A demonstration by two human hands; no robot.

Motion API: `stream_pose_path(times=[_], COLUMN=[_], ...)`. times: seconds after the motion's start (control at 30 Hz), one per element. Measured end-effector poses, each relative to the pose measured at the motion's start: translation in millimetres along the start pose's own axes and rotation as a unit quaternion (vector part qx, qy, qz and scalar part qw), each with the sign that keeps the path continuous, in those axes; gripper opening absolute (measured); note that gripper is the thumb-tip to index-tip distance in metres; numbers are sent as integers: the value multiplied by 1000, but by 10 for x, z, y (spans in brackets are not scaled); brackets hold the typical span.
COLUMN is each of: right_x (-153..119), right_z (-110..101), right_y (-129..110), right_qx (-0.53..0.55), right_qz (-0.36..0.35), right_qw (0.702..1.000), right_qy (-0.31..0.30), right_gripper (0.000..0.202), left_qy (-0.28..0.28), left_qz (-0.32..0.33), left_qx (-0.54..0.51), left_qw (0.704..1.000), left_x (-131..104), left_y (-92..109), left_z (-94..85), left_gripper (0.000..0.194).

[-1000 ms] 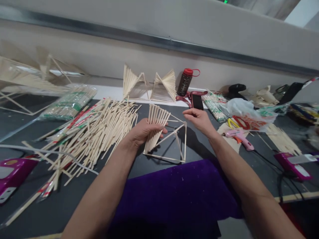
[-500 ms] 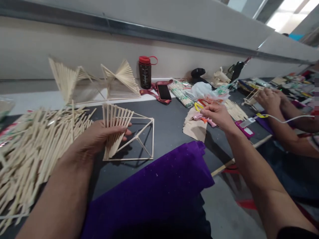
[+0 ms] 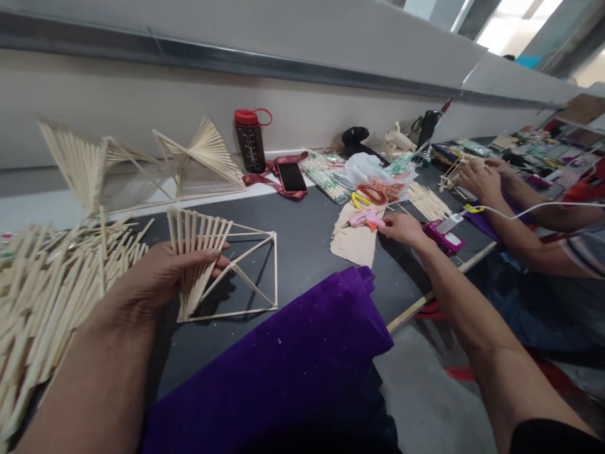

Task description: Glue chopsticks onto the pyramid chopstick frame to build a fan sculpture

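Note:
My left hand (image 3: 201,261) is closed around the fanned side of a small wooden stick frame (image 3: 275,271), thumb in front and fingertips showing behind. The frame rests on the grey table, its slats twisted in a fan and its other end an open square with slanting sticks. To the right, my right hand (image 3: 401,228) grips the handle end of a pink glue gun (image 3: 366,217), its fingers partly hidden. Under the glue gun lies a piece of tan board (image 3: 354,246). Scissors (image 3: 371,194) with orange and yellow handles are just behind it.
Loose sticks (image 3: 51,315) are heaped at left. Two larger fan-shaped stick models (image 3: 208,151) stand by the wall, near a red-capped bottle (image 3: 249,142) and a phone (image 3: 292,177). Purple cloth (image 3: 302,340) covers the near edge. At right, a co-worker's hands (image 3: 479,180) handle a stick piece.
My right hand has come down from above the scissors and glue gun to the glue gun's handle. My left hand keeps its hold on the frame. The view has shifted right.

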State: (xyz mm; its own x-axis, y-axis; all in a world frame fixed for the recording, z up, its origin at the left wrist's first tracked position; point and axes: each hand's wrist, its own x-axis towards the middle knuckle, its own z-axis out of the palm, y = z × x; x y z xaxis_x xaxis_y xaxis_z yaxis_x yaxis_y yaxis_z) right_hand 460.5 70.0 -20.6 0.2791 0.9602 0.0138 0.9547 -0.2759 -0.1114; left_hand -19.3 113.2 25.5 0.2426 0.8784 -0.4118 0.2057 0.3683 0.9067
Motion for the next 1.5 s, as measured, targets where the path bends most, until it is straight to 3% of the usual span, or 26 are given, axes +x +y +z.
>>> stream_pose_path(times=[0.23,0.47,0.67,0.73,0.83,0.9,1.0,1.07,1.2,1.33,1.5], right_x=[-175,-266,-299,-326,-370,-395,-417,-412,-351,-296,-291], right_z=[-39,-46,-168,-232,-288,-298,-313,-321,-257,-118,-34], right_y=[-144,-320,-446,-559,-852,-1112,-1520,-1749,-2023,-2106,-2129], right_qx=[56,72,191,254,385,480,607,651,639,620,643], right_qz=[-4,-32,-104,-128,-132,-114,-104,-120,-150,-148,-134], right_qw=[989,973,927,919,907,869,787,746,726,741,723], right_qy=[139,215,306,272,108,30,-13,-73,-206,-212,-213], right_gripper=[35,32,52,49,29,23,22,24,28,23,26], left_qy=[3,16,12,11,1,-8,-14,-18,-30,-41,-38], left_qz=[0,-6,-1,4,24,37,47,43,21,6,8], left_qx=[-9,-21,-30,-34,-58,-75,-79,-80,-89,-106,-115], left_qw=[1000,1000,999,999,998,996,996,996,995,994,993], left_x=[5,-3,12,-9,-33,-19,26,46,55,53,40], left_y=[4,-2,-14,-16,-43,-81,-142,-165,-171,-174,-177], left_z=[31,46,31,44,64,62,44,38,38,38,50], left_gripper=[23,23,22,23,27,29,30,29,30,31,28])
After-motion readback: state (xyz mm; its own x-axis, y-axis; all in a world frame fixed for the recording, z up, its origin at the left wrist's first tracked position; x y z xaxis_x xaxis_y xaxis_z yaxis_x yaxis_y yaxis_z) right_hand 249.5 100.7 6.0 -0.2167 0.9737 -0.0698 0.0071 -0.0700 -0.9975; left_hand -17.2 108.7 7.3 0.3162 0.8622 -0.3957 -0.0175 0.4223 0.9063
